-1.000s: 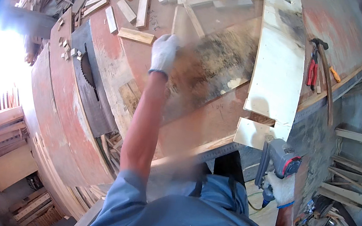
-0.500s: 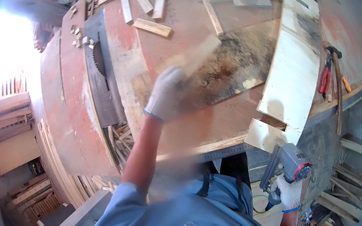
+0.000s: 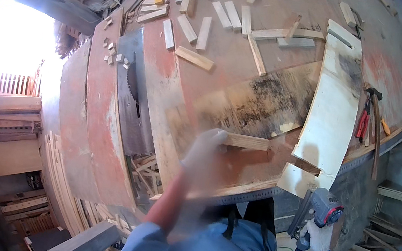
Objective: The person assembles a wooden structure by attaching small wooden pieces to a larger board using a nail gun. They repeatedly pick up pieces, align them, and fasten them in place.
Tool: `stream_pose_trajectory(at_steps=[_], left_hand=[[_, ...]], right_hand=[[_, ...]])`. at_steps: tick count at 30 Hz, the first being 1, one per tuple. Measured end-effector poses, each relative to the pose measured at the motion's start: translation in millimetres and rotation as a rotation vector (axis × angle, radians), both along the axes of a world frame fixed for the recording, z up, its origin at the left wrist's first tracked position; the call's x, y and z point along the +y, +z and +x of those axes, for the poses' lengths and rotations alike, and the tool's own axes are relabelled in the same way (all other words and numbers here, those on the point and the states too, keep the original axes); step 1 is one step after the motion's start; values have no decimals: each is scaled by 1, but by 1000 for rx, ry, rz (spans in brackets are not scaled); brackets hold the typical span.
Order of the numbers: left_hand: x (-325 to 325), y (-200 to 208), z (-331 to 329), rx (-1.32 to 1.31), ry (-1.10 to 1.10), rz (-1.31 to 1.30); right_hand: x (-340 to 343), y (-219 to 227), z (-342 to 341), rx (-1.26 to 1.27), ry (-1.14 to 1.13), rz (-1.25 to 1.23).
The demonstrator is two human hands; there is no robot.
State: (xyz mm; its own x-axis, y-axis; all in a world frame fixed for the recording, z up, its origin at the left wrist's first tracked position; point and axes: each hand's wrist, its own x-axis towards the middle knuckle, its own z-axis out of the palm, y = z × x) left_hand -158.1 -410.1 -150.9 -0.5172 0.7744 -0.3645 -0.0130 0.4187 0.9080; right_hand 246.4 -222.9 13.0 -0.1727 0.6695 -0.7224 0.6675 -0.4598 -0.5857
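Note:
My left hand (image 3: 207, 147), in a pale work glove and smeared by motion, is closed on one end of a short wood block (image 3: 246, 141). The block points to the right above the near part of the workbench. In my right hand (image 3: 319, 237), also gloved, is the handle of a grey and black nail gun (image 3: 326, 207) with a red ring. The gun is close to the near end of a long white board (image 3: 330, 110) that has a slot at each end. A black-stained plywood sheet (image 3: 280, 93) lies left of that board.
Several loose wood blocks (image 3: 194, 58) lie scattered over the far side of the bench. To the left, a toothed saw blade (image 3: 134, 82) stands up through a slot. A hammer (image 3: 375, 119) and red-handled pliers (image 3: 362, 122) lie at the right edge.
My left hand has moved nearer to me and rightward with the wood block, which has turned from slanting away to pointing right. My right hand keeps its hold on the nail gun.

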Motion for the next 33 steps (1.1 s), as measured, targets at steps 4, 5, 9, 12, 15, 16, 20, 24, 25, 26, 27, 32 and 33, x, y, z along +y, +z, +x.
stream_pose_trajectory(at_steps=[4,5,9,12,15,16,20,24,25,26,27,32,33], left_hand=[[15,20,-23,139,60,-61],[23,29,-30,91,167,-28],[44,39,-79,78,568,177],[59,25,-136,374,505,141],[91,39,-183,617,449,-39],[100,47,-200,710,439,-120],[135,29,-294,821,485,-358],[172,22,-342,953,518,-435],[178,22,-356,994,489,-497],[184,21,-367,1034,461,-560],[194,25,-367,1007,483,-574],[218,17,-393,1115,394,-677],[220,11,-398,1136,401,-682]], right_hand=[[-2,-12,11,5,18,62],[-2,-12,10,17,14,58],[-3,-8,6,5,32,-10],[-6,1,-5,-16,19,13],[-14,4,-11,3,-74,56],[-15,3,-12,19,-107,62],[-13,6,-18,-112,38,68],[-13,9,-23,-224,49,42],[-13,6,-18,-226,46,45],[-14,-2,-10,-224,62,79],[-19,-12,4,-232,72,114],[-15,-11,3,-288,2,-76],[-13,-6,-8,-302,-52,-132]])
